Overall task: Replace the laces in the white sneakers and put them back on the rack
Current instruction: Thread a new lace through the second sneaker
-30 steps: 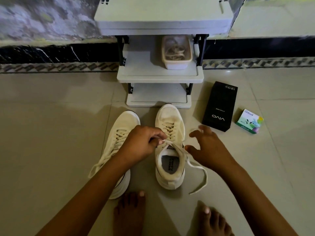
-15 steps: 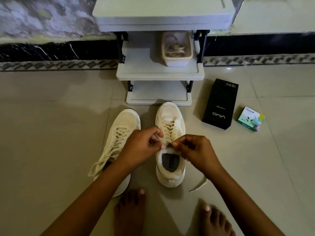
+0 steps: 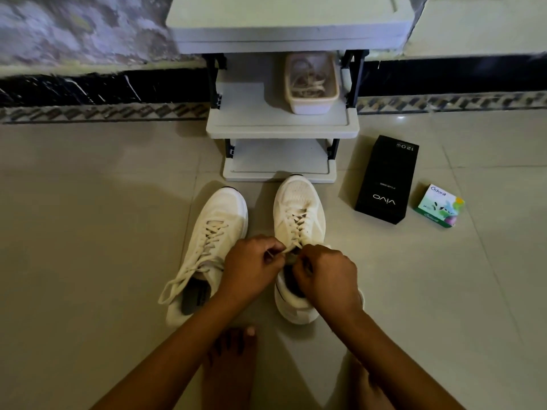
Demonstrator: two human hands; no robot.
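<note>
Two white sneakers stand on the tiled floor in front of a small grey rack (image 3: pixel 281 128). The left sneaker (image 3: pixel 217 220) is laced, its loose lace ends trailing to the lower left. Over the tongue of the right sneaker (image 3: pixel 299 208) my two hands meet. My left hand (image 3: pixel 251 269) pinches one cream lace end (image 3: pixel 288 249) between thumb and fingers. My right hand (image 3: pixel 324 276) is curled round the other lace end, which its fingers hide. The hands cover the shoe's opening.
A beige tub (image 3: pixel 310 84) with loose laces sits on the rack's middle shelf. A black phone box (image 3: pixel 384 179) and a small green and white carton (image 3: pixel 439 205) lie on the floor to the right. My bare feet (image 3: pixel 233 359) are below the shoes.
My right hand came in from the right and closed on the lace at the right sneaker's top. The loose lace end that lay on the floor to the right is gone from view.
</note>
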